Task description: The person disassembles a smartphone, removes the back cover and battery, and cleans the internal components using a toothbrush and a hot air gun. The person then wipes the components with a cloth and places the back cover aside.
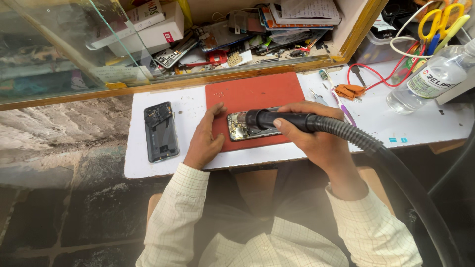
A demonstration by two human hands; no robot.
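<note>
The right hand is closed around a black hot-air nozzle, its tip over the opened phone. The left hand lies open and flat at the phone's nine o'clock, touching its edge. The phone sits on a red mat on the white desk. Another phone lies at nine o'clock of the left hand.

Our right hand and the black hose nozzle cover much of the opened phone, so we cannot see its right end. The hose runs off the bottom edge. The clutter behind the glass pane is too small to tell apart.
</note>
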